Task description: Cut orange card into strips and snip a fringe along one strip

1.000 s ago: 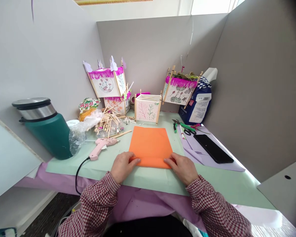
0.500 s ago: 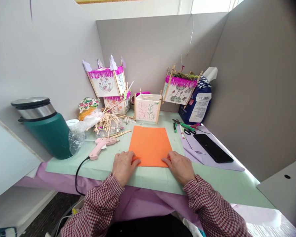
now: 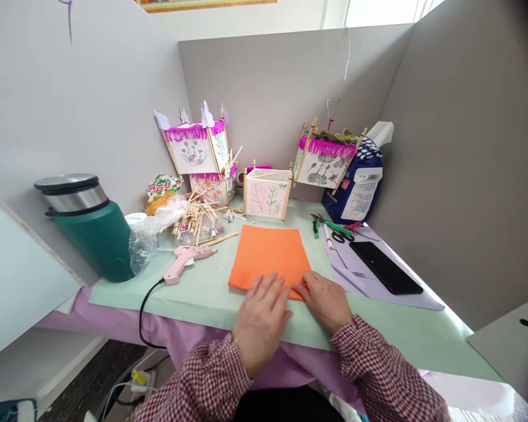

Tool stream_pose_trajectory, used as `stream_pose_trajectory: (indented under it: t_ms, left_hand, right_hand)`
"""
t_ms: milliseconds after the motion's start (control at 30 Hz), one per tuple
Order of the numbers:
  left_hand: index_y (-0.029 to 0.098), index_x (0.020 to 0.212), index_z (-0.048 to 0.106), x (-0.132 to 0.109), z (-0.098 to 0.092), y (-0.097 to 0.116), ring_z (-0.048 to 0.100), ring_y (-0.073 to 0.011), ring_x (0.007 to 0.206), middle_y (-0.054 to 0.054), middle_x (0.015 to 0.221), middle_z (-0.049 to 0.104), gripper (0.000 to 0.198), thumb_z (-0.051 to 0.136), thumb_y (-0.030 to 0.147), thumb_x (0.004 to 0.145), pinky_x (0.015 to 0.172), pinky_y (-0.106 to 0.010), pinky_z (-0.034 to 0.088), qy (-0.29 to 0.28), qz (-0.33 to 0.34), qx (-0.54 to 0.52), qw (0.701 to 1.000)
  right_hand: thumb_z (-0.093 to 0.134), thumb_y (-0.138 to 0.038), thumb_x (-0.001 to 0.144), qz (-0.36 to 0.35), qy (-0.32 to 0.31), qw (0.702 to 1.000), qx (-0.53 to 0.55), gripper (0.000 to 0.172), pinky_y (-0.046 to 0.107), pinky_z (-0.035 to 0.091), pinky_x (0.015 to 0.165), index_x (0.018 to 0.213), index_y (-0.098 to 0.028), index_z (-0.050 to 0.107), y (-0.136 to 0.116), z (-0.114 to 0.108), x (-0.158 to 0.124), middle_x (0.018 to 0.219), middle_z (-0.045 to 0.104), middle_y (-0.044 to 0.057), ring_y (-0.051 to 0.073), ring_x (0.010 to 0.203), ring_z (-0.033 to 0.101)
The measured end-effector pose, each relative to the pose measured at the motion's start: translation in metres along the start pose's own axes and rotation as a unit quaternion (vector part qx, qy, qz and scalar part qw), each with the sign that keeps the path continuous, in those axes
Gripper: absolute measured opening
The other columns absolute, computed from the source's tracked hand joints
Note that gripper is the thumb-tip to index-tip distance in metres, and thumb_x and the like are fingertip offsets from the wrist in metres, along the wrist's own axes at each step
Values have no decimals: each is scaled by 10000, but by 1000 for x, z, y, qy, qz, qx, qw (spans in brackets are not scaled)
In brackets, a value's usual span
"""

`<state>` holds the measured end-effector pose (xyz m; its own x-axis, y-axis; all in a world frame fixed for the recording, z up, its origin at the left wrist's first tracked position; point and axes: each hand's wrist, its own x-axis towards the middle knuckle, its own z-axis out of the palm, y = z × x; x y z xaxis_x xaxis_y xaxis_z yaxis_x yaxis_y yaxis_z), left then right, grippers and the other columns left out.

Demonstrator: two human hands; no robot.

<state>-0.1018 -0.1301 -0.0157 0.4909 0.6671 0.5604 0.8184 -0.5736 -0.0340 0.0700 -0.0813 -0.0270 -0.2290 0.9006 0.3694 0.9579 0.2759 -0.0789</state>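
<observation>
One orange sheet (image 3: 268,258) — left hand (image 3: 260,321), right hand (image 3: 323,302) on its edge, fingers open, flat

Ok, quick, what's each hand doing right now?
Left hand: open, fingers spread on the orange paper.
Right hand: open, fingertips resting on its near edge.

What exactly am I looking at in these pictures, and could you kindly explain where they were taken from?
There is no machine here: these are a person's bare hands, seen from one camera worn on their head, looking forward and down. The left hand and right hand lie flat at the near edge of a rectangular orange paper sheet, on a pale green paper covering. Neither visibly grips anything. Nearby are a pink hot-glue gun and a square wood-framed paper lantern.
</observation>
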Motion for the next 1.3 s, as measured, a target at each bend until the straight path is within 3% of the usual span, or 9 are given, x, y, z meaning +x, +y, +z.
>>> stream_pose_trajectory:
  t_ms: [133, 400, 533, 600, 700, 800, 1000, 1300]
  left_hand:
    - [125, 1261, 410, 0, 15, 14, 248, -246, 1285, -104, 1341, 399, 565, 362, 499, 841, 1051, -480, 201, -76, 11, -1, 997]
    - [208, 1338, 299, -9, 17, 16, 228, -290, 1284, -54, 1386, 335, 577, 267, 521, 855, 991, -659, 66, -141, -44, 2, 989]
    - [228, 1339, 303, -8, 18, 18, 217, -303, 1285, -54, 1388, 330, 561, 280, 510, 855, 975, -679, 42, -148, -56, -6, 987]
    - [256, 1336, 310, -8, 19, 18, 215, -306, 1286, -45, 1388, 333, 525, 295, 476, 860, 976, -676, 43, -151, -57, -7, 987]
    - [323, 1346, 269, -6, 21, 19, 207, -302, 1292, -23, 1391, 329, 489, 302, 422, 869, 976, -673, 68, -158, -57, -7, 986]
    - [341, 1366, 194, -5, 23, 19, 217, -302, 1289, -28, 1404, 297, 508, 297, 402, 872, 967, -679, 80, -165, -59, -9, 984]
    - [345, 1374, 142, -7, 20, 17, 183, -302, 1302, -3, 1418, 259, 535, 303, 372, 865, 966, -680, 58, -181, -55, -21, 982]
    - [180, 1374, 227, -18, 12, 6, 116, -279, 1321, -62, 1432, 216, 599, 307, 430, 835, 1009, -624, 11, -181, -63, 13, 981]
  right_hand:
    - [454, -375, 845, -1, 1, 1000, -8, 200, 244, 286, 525, 758, -197, 481, 0, 1, 0, 732, 588, -11, 122, 632, 543]
    - [438, -381, 848, 9, 6, 1000, 7, 206, 255, 329, 530, 769, -198, 494, 0, -2, 0, 734, 574, -3, 134, 626, 533]
    - [455, -356, 837, 10, 98, 995, 17, 202, 328, 411, 721, 853, -169, 530, -9, -11, -10, 981, 564, 94, 206, 881, 524]
    - [435, -357, 844, -18, 132, 990, 47, 253, 389, 388, 855, 933, -149, 550, -21, -13, -21, 1137, 514, 135, 241, 1030, 472]
    - [395, -410, 852, -106, 92, 985, 101, 421, 408, 354, 954, 1155, -136, 496, -43, -9, -38, 1270, 451, 128, 245, 1172, 391]
    - [383, -460, 843, -118, 45, 987, 99, 589, 412, 323, 1003, 1306, -97, 360, -56, -1, -47, 1354, 365, 133, 252, 1256, 300]
    - [370, -537, 823, -87, 17, 995, 50, 689, 441, 292, 1023, 1326, -68, 332, -49, 5, -49, 1380, 310, 158, 286, 1283, 245]
    - [373, -607, 788, -83, 52, 995, -12, 723, 480, 266, 1013, 1285, -82, 400, -25, 15, -56, 1354, 347, 185, 313, 1274, 250]
